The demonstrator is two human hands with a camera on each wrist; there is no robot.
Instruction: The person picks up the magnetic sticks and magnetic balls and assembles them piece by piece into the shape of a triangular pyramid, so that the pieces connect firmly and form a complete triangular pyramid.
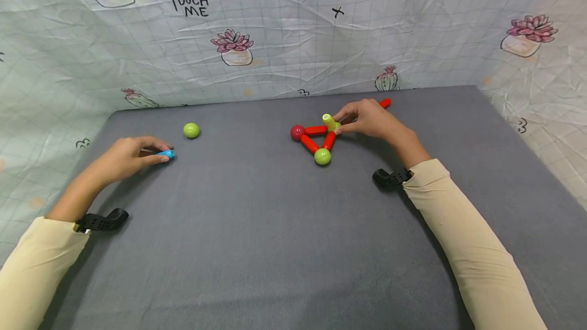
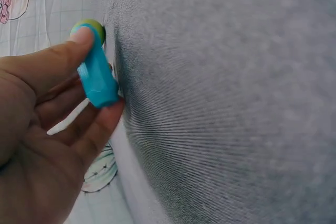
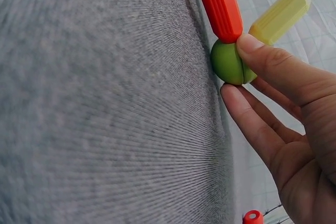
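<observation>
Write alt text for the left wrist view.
A left hand pinches a short blue stick between thumb and fingers, just above a grey cloth surface. A green ball peeks out behind the stick's far end, and a pale printed backdrop shows at the upper left.

A loose green ball (image 1: 191,130) lies on the grey mat (image 1: 257,248)

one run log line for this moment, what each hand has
left hand: pinches blue stick | right hand: pinches green ball at triangle corner, yellow stick on it | loose green ball on grey mat
</observation>
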